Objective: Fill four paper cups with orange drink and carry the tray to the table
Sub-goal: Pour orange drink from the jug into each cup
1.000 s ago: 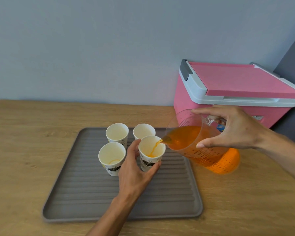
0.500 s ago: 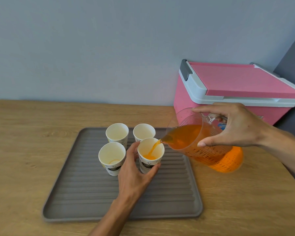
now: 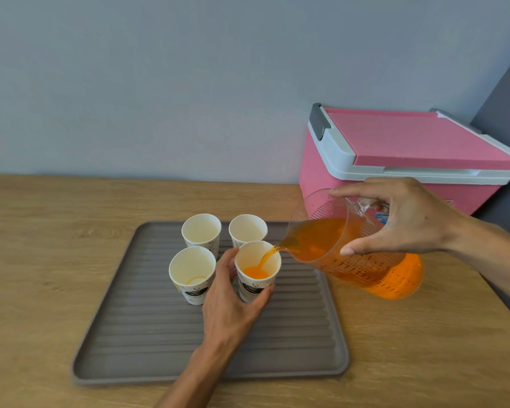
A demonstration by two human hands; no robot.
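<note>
Light wooden countertop (image 3: 56,260) along a pale grey-blue wall (image 3: 189,83). Pink plastic cooler box with white-rimmed lid and grey latch (image 3: 401,160) at the back right, against the wall.

Grey ribbed rectangular plastic tray (image 3: 159,343) flat on the counter, left of the cooler. Four white paper cups with dark printed logos stand upright in a tight two-by-two cluster on its far half.

Clear plastic measuring jug with printed scale (image 3: 362,257), tilted spout-down to the left, about half full of orange drink; thin orange stream runs from the spout into the near right cup (image 3: 258,270). Right hand (image 3: 407,219) closed around the jug at the handle, thumb under, fingers over the rim.

Left hand (image 3: 233,304) wraps the near right cup's lower wall, thumb left, fingers right. Shallow orange pool in its bottom.

Near left cup (image 3: 192,273): faint orange ring at base. Far left cup (image 3: 201,232), far right cup (image 3: 248,229): white interiors.
</note>
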